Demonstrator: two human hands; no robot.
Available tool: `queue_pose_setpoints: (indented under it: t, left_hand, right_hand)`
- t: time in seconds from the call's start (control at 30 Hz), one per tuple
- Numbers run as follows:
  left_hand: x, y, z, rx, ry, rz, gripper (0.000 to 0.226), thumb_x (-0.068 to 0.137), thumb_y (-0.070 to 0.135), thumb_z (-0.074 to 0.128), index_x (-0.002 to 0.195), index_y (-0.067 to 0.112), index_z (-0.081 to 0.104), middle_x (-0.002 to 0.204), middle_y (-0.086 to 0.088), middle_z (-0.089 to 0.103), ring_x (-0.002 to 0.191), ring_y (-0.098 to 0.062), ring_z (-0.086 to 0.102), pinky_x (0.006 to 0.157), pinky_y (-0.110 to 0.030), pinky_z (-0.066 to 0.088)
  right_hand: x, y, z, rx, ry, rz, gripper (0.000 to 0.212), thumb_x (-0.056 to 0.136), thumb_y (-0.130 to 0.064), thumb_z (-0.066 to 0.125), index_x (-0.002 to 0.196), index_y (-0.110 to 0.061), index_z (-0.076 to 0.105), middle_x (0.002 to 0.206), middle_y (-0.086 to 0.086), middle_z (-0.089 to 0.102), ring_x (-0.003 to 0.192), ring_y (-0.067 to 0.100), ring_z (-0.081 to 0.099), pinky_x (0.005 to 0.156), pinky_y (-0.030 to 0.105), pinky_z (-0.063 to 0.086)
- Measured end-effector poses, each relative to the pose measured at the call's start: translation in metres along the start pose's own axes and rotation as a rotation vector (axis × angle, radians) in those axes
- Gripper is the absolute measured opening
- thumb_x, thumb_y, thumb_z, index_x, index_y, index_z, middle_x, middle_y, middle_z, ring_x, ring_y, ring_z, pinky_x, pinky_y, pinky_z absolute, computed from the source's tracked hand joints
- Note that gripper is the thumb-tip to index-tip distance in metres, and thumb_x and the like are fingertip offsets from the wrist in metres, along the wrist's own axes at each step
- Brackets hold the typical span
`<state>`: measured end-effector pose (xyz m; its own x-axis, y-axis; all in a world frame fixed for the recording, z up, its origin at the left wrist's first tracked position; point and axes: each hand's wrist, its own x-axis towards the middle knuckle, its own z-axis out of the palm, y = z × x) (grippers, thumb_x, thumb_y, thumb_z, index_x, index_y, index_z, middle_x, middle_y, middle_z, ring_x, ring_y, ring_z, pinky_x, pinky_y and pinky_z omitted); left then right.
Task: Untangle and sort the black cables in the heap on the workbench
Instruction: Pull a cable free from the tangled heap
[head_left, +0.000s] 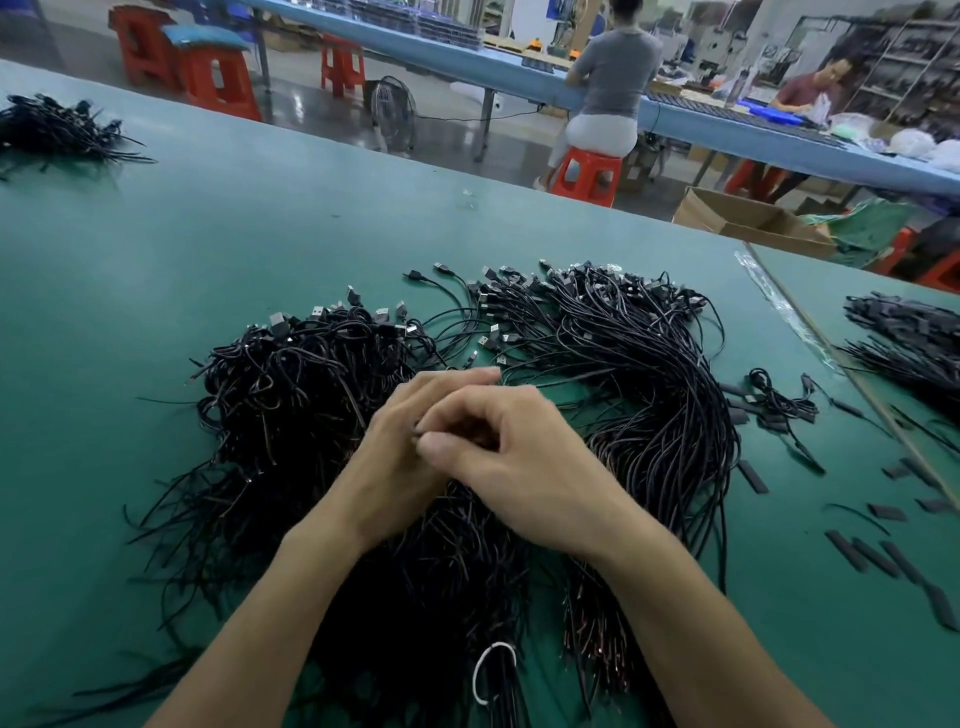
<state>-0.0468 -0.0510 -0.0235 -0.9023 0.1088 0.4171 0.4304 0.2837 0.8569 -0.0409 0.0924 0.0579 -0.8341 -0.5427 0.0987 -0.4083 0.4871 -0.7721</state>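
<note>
Both hands meet right over the middle of the heap (519, 597) of black cables, which sprawls across the near half of the green desk (260, 234). The right hand (519, 457) has its fingers curled in and its thumb pressed toward them, pinching a dark strand (416, 430) that pokes out where the two hands touch. The left hand (400, 452) lies partly behind the right one, with its fingertips showing past the right knuckles; whether it grips anything I cannot tell from here.

On the left side the heap is a knotted clump (291, 405) with plug ends sticking up along its far edge. On the right the cables run more in line, as a curved sheaf (660, 395) with plugs fanned out at the far end. A white loop (493, 670) lies on the near part of the heap, between the forearms.

Short black sleeve pieces (883, 561) are scattered on the desk to the right, and a small coiled cable (779, 400) sits just beside the sheaf. Further bundles lie well apart: one at the far left (52, 130), another at the right edge (914, 343).

Beyond the desk a person sits on a red stool (587, 176) at a long blue bench (519, 73), with a floor fan (392, 111) and a cardboard box (743, 218) nearby
</note>
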Motion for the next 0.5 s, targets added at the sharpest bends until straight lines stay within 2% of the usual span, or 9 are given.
queue_pose_setpoints:
  t: [0.07,0.13,0.2,0.27,0.3,0.37,0.43,0.5]
  left_hand:
    - [-0.001,-0.002,-0.004,-0.050,0.012,-0.027,0.032,0.087,0.026,0.063,0.117,0.036,0.068,0.127,0.006,0.062,0.123,-0.019,0.058,0.101,-0.047,0.050]
    - [0.000,-0.004,-0.007,-0.021,0.124,-0.043,0.012,0.096,0.030,0.061,0.102,0.035,0.071,0.123,0.005,0.064,0.118,-0.013,0.060,0.097,-0.044,0.053]
    - [0.003,0.000,-0.008,-0.033,0.316,-0.052,0.017,0.101,0.038,0.054,0.090,0.034,0.066,0.117,0.003,0.067,0.111,-0.015,0.064,0.094,-0.044,0.055]
    - [0.007,0.006,-0.010,-0.086,0.488,-0.014,0.018,0.099,0.037,0.055,0.082,0.035,0.061,0.094,-0.001,0.073,0.089,-0.024,0.070,0.083,-0.040,0.056]
    - [0.007,0.011,-0.012,-0.093,0.557,0.009,0.021,0.097,0.036,0.057,0.076,0.034,0.059,0.077,-0.001,0.071,0.073,-0.029,0.068,0.073,-0.037,0.055]
    - [0.006,0.017,-0.019,-0.078,0.672,0.036,0.032,0.093,0.037,0.065,0.065,0.029,0.053,0.055,0.002,0.060,0.050,-0.029,0.057,0.054,-0.029,0.050]
    - [0.006,0.023,-0.027,-0.061,0.760,0.038,0.041,0.088,0.036,0.070,0.059,0.021,0.046,0.049,-0.002,0.050,0.042,-0.027,0.043,0.045,-0.022,0.040]
    - [0.005,0.029,-0.034,-0.059,0.782,0.035,0.043,0.086,0.034,0.071,0.056,0.020,0.043,0.046,0.005,0.044,0.040,-0.012,0.032,0.044,-0.018,0.031]
  right_hand:
    - [-0.006,-0.011,-0.002,0.069,-0.023,-0.064,0.009,0.088,-0.024,0.073,0.081,-0.029,0.071,0.073,-0.021,0.064,0.071,-0.006,0.061,0.068,0.012,0.045]
    - [-0.011,-0.011,-0.012,0.125,0.010,-0.075,0.012,0.086,-0.024,0.076,0.077,-0.019,0.070,0.067,-0.013,0.063,0.061,-0.003,0.056,0.060,0.016,0.045]
    - [-0.016,-0.004,-0.026,0.140,0.073,-0.043,0.014,0.085,-0.026,0.076,0.076,-0.017,0.070,0.065,-0.003,0.063,0.057,0.001,0.052,0.053,0.023,0.046]
    - [-0.022,0.011,-0.041,0.105,0.155,0.015,0.014,0.085,-0.027,0.075,0.075,-0.020,0.069,0.064,-0.007,0.063,0.055,0.001,0.053,0.053,0.019,0.045]
    - [-0.024,0.021,-0.047,0.068,0.221,0.052,0.015,0.086,-0.027,0.075,0.075,-0.021,0.068,0.063,-0.011,0.063,0.054,-0.001,0.052,0.053,0.017,0.045]
    - [-0.028,0.044,-0.061,-0.074,0.419,0.141,0.016,0.088,-0.028,0.074,0.075,-0.022,0.065,0.061,-0.014,0.063,0.052,-0.004,0.055,0.053,0.010,0.044]
    - [-0.033,0.065,-0.076,-0.296,0.616,0.254,0.020,0.089,-0.026,0.073,0.073,-0.022,0.062,0.062,-0.012,0.061,0.056,0.000,0.057,0.054,0.003,0.040]
    - [-0.039,0.085,-0.087,-0.456,0.614,0.400,0.023,0.091,-0.023,0.070,0.072,-0.020,0.059,0.067,-0.007,0.062,0.060,0.000,0.053,0.052,0.008,0.038]
